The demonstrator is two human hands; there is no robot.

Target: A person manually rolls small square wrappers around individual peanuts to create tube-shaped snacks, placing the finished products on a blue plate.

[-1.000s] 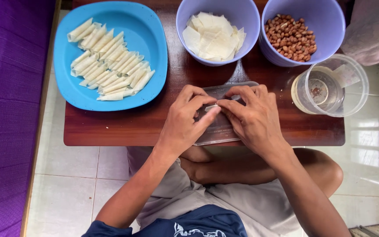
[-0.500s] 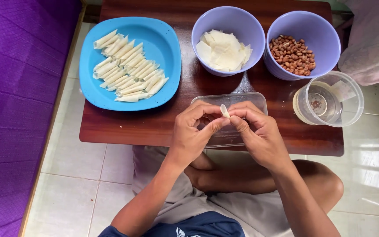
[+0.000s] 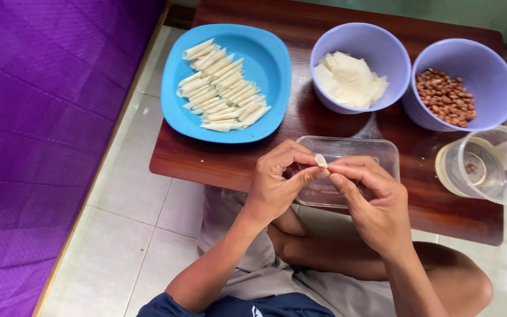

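Pale floor tiles and a purple cloth frame a low dark wooden table [image 3: 218, 161], and the clear plastic container [image 3: 377, 152] at its near edge serves as the landmark. Directly above that container's near-left corner, both hands meet on a small pale wrapper piece [image 3: 321, 161]. It stands roughly upright, its long axis pointing away from the person toward the bowls.

The left hand [image 3: 274, 185] closes thumb and forefinger on it from the left; the right hand [image 3: 368, 196] pinches it from the right, fingers curled in — neither is nearer, both touch it. Whether anything is folded inside cannot be told; the lower part is hidden by fingertips.

Beyond the container to the left lies a blue plate [image 3: 265, 64] of rolled pieces [image 3: 224, 88]. Straight beyond it sits a lilac bowl of wrappers [image 3: 350, 79], and beyond to the right a lilac bowl of peanuts [image 3: 447, 97]. Right of the container stands a clear cup [image 3: 488, 167] — partly cut off by the frame's edge.
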